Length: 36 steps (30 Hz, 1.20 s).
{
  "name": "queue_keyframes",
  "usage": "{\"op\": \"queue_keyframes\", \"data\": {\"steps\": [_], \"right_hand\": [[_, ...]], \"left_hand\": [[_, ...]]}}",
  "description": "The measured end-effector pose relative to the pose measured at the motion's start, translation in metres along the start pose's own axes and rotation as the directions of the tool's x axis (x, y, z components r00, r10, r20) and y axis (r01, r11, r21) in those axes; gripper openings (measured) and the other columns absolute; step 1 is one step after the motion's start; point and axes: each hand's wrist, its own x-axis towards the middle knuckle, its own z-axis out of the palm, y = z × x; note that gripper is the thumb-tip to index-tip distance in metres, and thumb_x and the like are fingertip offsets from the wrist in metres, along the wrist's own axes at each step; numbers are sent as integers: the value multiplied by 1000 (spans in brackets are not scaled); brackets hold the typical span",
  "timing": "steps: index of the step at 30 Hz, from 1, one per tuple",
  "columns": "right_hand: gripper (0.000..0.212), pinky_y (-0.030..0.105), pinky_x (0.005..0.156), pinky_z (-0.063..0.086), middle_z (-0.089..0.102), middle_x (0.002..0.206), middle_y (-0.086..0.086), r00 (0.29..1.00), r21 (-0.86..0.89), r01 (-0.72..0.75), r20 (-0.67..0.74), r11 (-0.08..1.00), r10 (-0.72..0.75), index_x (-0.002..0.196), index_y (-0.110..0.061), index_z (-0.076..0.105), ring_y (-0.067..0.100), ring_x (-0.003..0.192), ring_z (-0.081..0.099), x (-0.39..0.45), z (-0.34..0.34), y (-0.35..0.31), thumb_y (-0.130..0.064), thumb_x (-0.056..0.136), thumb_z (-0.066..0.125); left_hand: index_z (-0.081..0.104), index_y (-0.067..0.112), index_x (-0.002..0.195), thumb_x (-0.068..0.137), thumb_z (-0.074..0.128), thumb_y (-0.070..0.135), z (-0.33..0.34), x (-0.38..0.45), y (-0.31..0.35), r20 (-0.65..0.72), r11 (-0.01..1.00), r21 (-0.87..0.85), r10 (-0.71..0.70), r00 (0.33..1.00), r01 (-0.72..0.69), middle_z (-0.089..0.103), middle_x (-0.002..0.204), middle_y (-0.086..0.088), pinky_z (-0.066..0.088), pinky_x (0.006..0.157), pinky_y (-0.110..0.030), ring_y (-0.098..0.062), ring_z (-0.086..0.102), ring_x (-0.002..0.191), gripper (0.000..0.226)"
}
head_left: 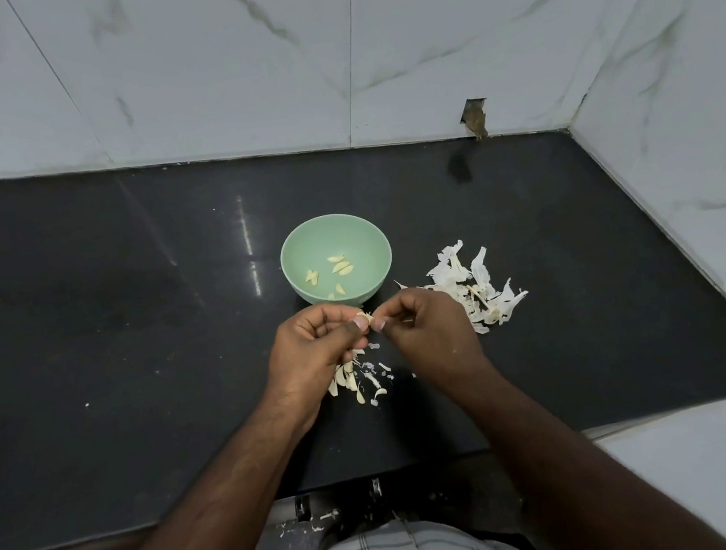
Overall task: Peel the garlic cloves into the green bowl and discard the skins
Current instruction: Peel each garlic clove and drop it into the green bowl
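Papery garlic clove (364, 319) between both hands' fingertips

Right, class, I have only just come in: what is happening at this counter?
A person is peeling garlic. The left hand grips a garlic clove while the right hand pinches at its skin. Several peeled cloves lie in the green bowl. A pile of skins sits right of the bowl, and more cloves wait under the hands.

The dark countertop (83, 334) lies open to the left of the green bowl (292, 256) and behind it up to the tiled wall (234, 84). To the bowl's right, a pile of skins (473, 288) blocks the way; the side wall (683, 163) closes off that end.
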Motion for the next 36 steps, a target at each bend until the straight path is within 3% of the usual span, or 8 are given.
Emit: {"op": "queue_keyframes", "data": {"steps": [4, 7, 12, 16, 23, 29, 33, 36], "right_hand": [[10, 31, 74, 45, 65, 85, -8, 982, -266, 144, -82, 953, -171, 82, -20, 66, 11, 82, 58, -4, 9, -2, -12, 89, 63], [8, 34, 72, 45, 63, 87, -3, 968, -328, 197, -82, 924, -236, 86, -17, 65, 15, 82, 57, -4, 14, 1, -10, 90, 61], [7, 24, 72, 47, 68, 78, -11, 991, -31, 14, -129, 999, -18, 82, -20, 70, 4, 77, 62, 2, 12, 1, -16, 88, 68], [10, 28, 72, 52, 70, 71, -10, 984, 114, -63, -158, 991, 80, 77, -23, 69, 6, 71, 67, 9, 12, 5, -20, 86, 70], [4, 30, 76, 55, 72, 76, -11, 976, 2, -69, -209, 998, 68, 82, -24, 73, 4, 76, 68, 23, -23, 21, -25, 86, 74], [18, 25, 91, 50, 75, 104, -10, 992, -189, -53, -121, 981, 30, 96, -21, 78, 8, 100, 67, 21, -29, 30, -10, 88, 66], [24, 18, 88, 48, 74, 99, -13, 992, -48, 95, -81, 994, -99, 109, -26, 76, -2, 93, 65, 15, -21, 20, -15, 89, 71], [36, 9, 84, 42, 66, 90, -14, 985, 34, 161, 62, 986, -163, 119, -28, 71, -3, 89, 60, 14, -13, 11, -8, 89, 70]], "left_hand": [[75, 6, 77, 88, 67, 3, 4, 0, 3, -23, 999, 5, -53, 998, 53, 72, 74, -8, 41, 56, -23, -10, 57, 58, 14], [74, 15, 66, 88, 67, 5, 6, 0, 4, -24, 995, -30, -95, 995, 94, 70, 71, -4, 37, 56, -23, -9, 53, 57, 25], [66, -1, 87, 89, 68, -1, 6, 1, 0, -33, 995, -96, -32, 999, 29, 70, 76, -14, 43, 58, -24, -11, 61, 61, 3], [64, -6, 91, 88, 69, -3, 9, 2, -4, -54, 997, -66, 22, 998, -25, 69, 74, -16, 48, 62, -24, -12, 63, 63, 6], [64, 6, 93, 90, 64, -7, 3, 9, -1, -36, 970, -216, -124, 992, 114, 67, 83, -18, 48, 58, -20, -16, 67, 70, 13], [72, 4, 102, 93, 61, -3, 1, 10, -1, 36, 960, -208, -186, 982, 189, 74, 91, -14, 51, 59, -17, -13, 68, 73, 16], [75, 5, 107, 93, 60, -4, 0, 13, 0, 60, 967, -173, -178, 982, 185, 67, 86, -13, 49, 56, -16, -11, 64, 70, 22], [72, 6, 108, 92, 64, -2, 0, 12, 3, 91, 975, -136, -162, 983, 173, 67, 80, -11, 47, 56, -17, -12, 62, 67, 20]]}}
